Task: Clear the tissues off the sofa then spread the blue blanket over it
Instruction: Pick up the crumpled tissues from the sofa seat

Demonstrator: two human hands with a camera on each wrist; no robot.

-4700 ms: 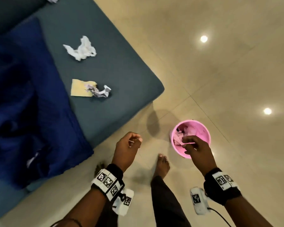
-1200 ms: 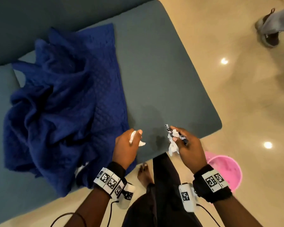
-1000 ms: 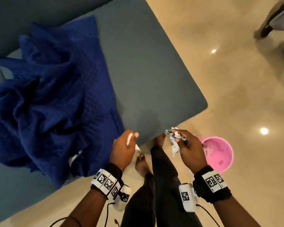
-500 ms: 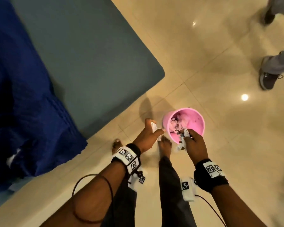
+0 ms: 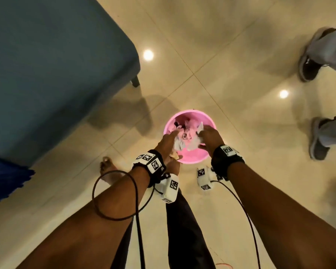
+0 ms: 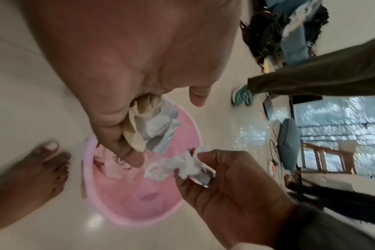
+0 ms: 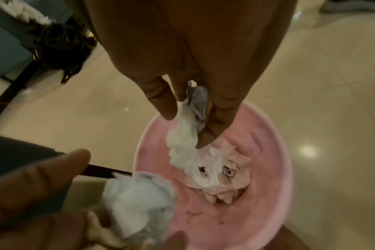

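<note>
1. Pink plastic marks the drop point: the pink bin [image 5: 189, 150] stands on the tiled floor [image 5: 241, 191] just off the sofa's [image 5: 56, 74] corner, and crumpled paper already lies inside it.
2. Both hands are held over the bin's near rim. The left hand [image 5: 166, 143] is curled round a wad of white and yellowish tissue [image 6: 152, 125], pinned between thumb and fingers. The right hand [image 5: 209, 135] pinches a white tissue [image 7: 183, 135] together with a grey scrap at its fingertips.
3. The step in hand is judged to be the release of both wads into the bin.
4. Before the fingers are opened, each wad should be brought well inside the rim rather than over its edge; the left hand's wad sits close to the near rim and could slip outside onto the floor.
5. The fingers should be spread fully, since soft tissue clings to skin; a small shake may be needed, above all for the right hand's two pieces.
6. The bin is light and could be tipped, so its wall should not be knocked.
7. No tissues are seen on the visible part of the sofa seat, though the rest is out of frame and should be checked.
8. The blue blanket [image 5: 4, 183] shows only at the sofa's lower left edge, bunched and not yet spread.
</note>
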